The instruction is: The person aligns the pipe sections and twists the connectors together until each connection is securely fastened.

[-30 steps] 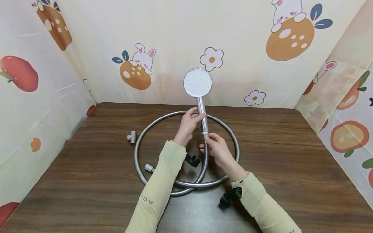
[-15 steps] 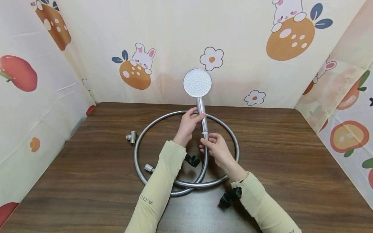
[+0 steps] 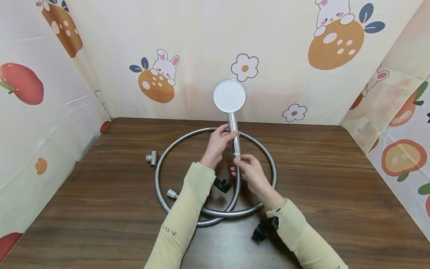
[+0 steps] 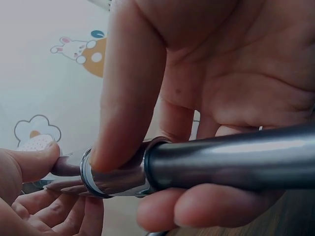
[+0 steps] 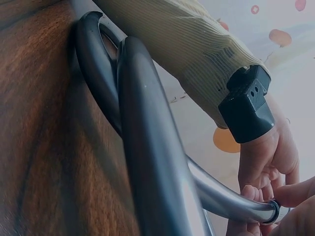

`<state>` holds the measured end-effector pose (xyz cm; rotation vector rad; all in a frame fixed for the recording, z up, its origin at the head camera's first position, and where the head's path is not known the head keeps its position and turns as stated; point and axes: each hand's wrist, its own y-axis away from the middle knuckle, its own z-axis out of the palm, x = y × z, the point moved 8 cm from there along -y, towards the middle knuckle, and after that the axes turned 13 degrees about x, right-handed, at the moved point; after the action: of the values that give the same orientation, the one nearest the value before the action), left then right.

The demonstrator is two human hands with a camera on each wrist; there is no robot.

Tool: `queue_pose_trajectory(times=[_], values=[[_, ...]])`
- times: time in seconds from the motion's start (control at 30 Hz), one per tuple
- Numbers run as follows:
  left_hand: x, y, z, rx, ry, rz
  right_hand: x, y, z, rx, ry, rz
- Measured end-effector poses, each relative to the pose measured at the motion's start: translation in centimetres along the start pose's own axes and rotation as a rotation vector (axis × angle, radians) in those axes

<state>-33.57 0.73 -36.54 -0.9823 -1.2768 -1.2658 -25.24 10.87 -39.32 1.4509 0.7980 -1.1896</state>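
Note:
A round shower head (image 3: 230,96) with a white dotted face stands upright on its chrome handle. My left hand (image 3: 216,144) grips this handle, thumb across its front. Below it, my right hand (image 3: 252,170) pinches the chrome nut (image 4: 120,184) where the metal hose (image 3: 237,185) meets the handle. In the left wrist view, the hose runs out between the right hand's fingers, past a dark collar. The right wrist view has my left hand (image 5: 268,157) beyond the hose, with the right fingers (image 5: 300,206) at the lower right corner.
The hose's coil (image 3: 158,175) lies on the wooden table (image 3: 319,179), its free end fitting (image 3: 172,194) near the left sleeve. A small chrome tee valve (image 3: 152,158) stands left of the coil. Printed cloth (image 3: 201,30) encloses the table's back and sides.
The right thumb slid off to the left and has come partway back over the nut. The shower head has tipped slightly right. My left hand has kept its grip.

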Motion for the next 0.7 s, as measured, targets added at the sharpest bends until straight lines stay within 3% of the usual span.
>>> queue_pose_trajectory(times=[0.7], values=[[-0.01, -0.01, 0.10, -0.008, 0.035, 0.010, 0.06, 0.07, 0.31, -0.008, -0.012, -0.015]])
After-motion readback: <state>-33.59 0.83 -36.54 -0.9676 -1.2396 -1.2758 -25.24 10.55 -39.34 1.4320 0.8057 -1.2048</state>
